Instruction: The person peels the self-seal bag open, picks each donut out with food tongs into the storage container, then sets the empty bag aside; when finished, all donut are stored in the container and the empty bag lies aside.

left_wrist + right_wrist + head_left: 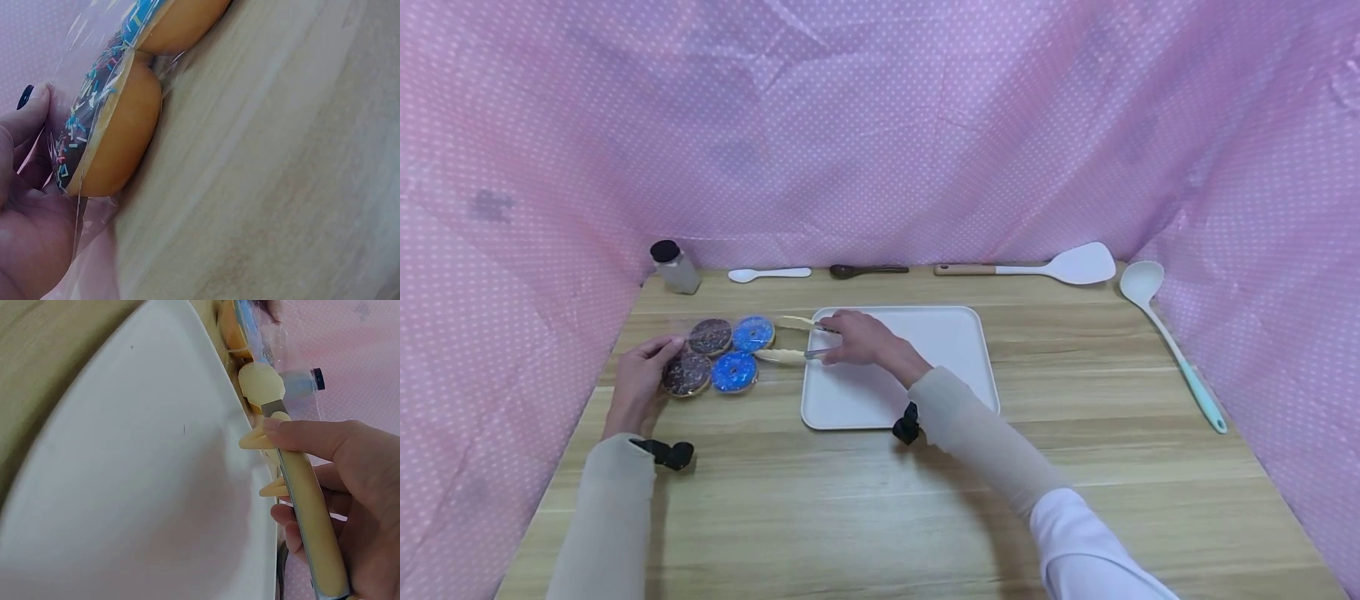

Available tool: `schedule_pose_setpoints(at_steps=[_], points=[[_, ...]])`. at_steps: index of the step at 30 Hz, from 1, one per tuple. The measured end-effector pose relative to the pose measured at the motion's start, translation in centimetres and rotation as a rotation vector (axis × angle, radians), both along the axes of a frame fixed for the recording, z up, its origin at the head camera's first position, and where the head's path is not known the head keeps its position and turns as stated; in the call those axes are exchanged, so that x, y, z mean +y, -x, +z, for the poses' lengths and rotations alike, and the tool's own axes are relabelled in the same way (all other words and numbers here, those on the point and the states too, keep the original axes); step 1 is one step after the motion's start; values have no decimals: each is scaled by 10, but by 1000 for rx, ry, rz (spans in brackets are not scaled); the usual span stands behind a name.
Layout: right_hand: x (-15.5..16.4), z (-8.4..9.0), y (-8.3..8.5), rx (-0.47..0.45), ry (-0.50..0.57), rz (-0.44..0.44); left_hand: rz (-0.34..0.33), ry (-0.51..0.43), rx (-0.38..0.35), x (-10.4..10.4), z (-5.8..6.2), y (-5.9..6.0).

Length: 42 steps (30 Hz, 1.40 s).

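Two doughnuts with brown icing (711, 337) and two with blue icing (734, 372), all with sprinkles, lie in a clear plastic bag (95, 211) on the left of the table. My left hand (638, 377) pinches the bag's left edge between thumb and fingers, beside the nearer brown doughnut. My right hand (867, 340) grips a pair of cream-and-metal tongs (310, 515) above the left part of a white tray (857, 404). The tongs' arms are spread and point left, their tips by the blue doughnuts.
Along the back stand a black-lidded shaker bottle (677, 268), a white spoon (769, 273), a dark brown spoon (868, 270) and a white spatula (1078, 265). At the right lies a ladle (1176, 350) with a mint handle. Pink dotted cloth (880, 125) encloses the table's back and sides.
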State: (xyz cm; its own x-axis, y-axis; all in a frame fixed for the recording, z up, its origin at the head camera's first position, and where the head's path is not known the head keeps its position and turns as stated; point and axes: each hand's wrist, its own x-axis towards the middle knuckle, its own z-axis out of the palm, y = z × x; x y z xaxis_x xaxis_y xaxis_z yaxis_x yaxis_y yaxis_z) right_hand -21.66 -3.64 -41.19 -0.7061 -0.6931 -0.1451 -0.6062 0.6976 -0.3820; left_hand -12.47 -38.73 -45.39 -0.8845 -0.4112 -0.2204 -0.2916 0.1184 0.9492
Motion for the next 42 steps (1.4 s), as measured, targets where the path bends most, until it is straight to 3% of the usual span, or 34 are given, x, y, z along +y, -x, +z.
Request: schedule_pose_setpoints(at_steps=[3,8,16,30,39,42], points=[[-3,-3,0,-13,-5,-14,-3,44,-22,1,0,1],[-6,-5,-1,-13,-6,-34,12,-80,24,3,-1,2],[1,0,-3,2,10,-37,24,-160,82,4,-3,4],[31,3,-7,-24,60,-57,26,-18,-1,4,1,5],[50,0,-11,-2,80,-54,29,-116,21,4,2,3],[55,0,-14,7,87,-53,32,-92,9,4,3,2]])
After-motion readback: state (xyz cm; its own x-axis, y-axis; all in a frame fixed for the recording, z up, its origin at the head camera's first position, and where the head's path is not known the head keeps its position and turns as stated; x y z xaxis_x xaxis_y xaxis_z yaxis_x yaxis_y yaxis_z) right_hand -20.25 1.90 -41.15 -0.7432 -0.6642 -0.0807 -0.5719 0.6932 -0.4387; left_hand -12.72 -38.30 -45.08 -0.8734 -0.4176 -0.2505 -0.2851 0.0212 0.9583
